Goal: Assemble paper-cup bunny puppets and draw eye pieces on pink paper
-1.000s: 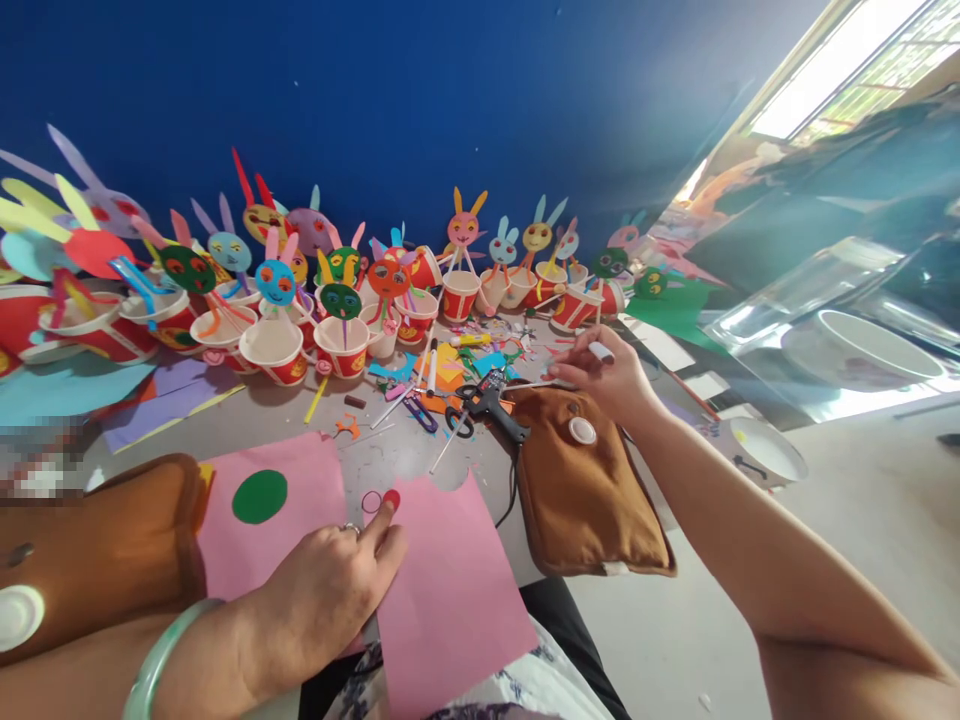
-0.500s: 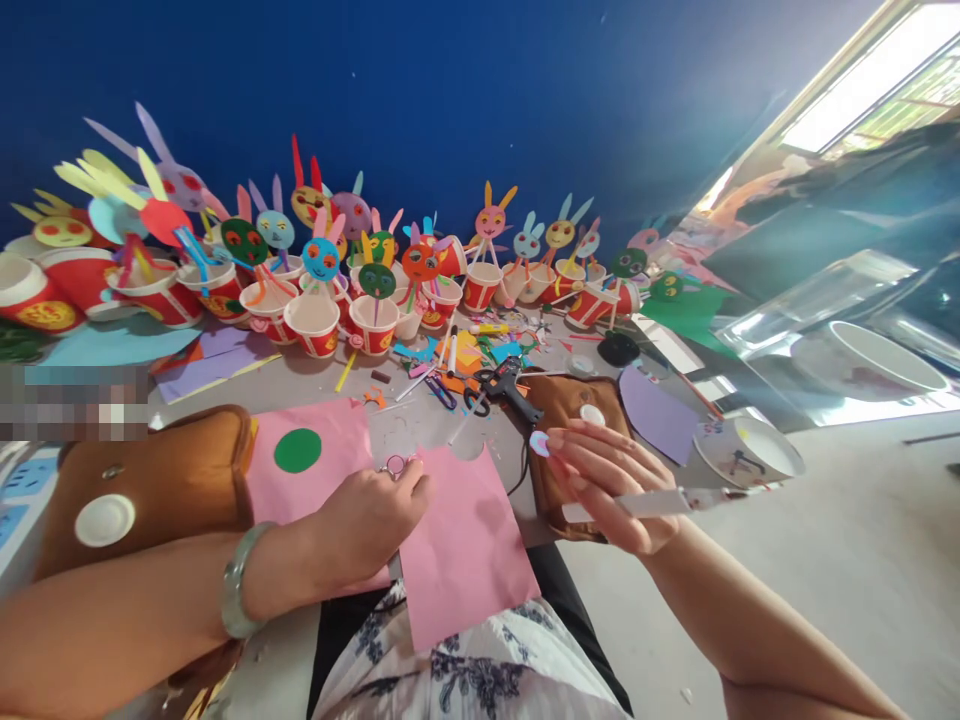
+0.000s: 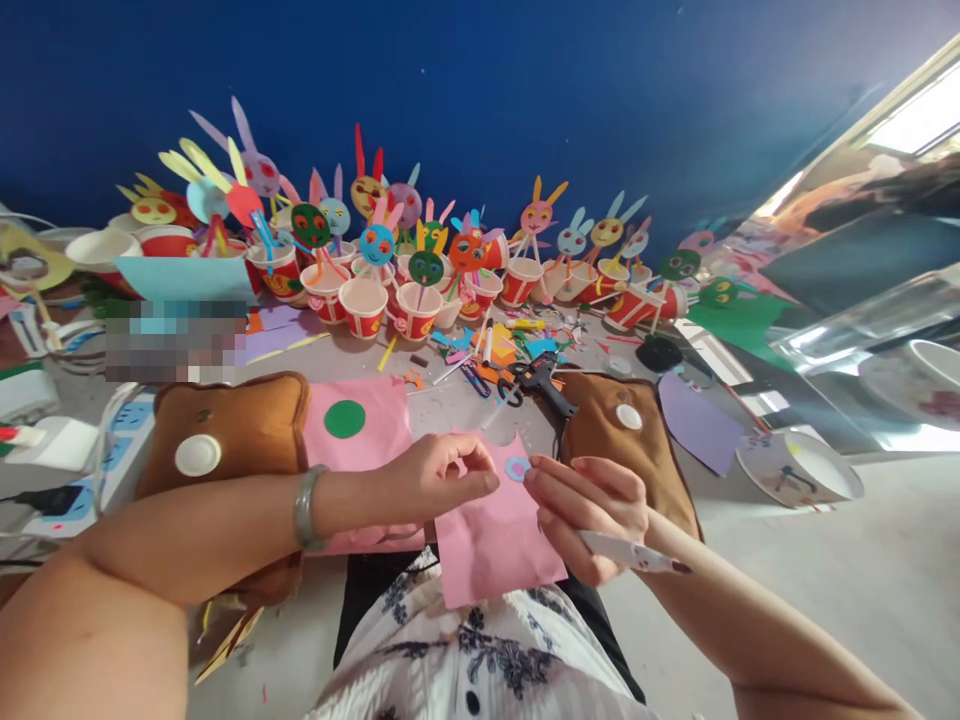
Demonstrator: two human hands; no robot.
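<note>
My left hand [image 3: 442, 475] hovers over two sheets of pink paper, its thumb and forefinger brought together; whatever they may pinch is too hidden to name. Facing it, my right hand [image 3: 592, 505] grips a small light-blue disc [image 3: 517, 468] with a pinkish centre at its fingertips. A white marker [image 3: 634, 552] is tucked in that same hand, its dark end toward the wrist. Below both hands lies a pink sheet [image 3: 495, 550] that hangs over my lap. A green circle [image 3: 345, 419] rests on the other pink sheet [image 3: 375, 400] to the left.
Red and white paper cups [image 3: 364, 305] with paper rabbit heads line the blue wall. Brown cushions [image 3: 240, 430] lie on both sides. A black glue gun [image 3: 547, 385], paper scraps and pens are in the middle. Left is a power strip [image 3: 124, 440]; right, a round container [image 3: 799, 465].
My left hand has moved right, close to my right hand, and the small ring seen at its fingertips no longer shows. The disc is lower, over the pink sheet. The whole view has shifted left.
</note>
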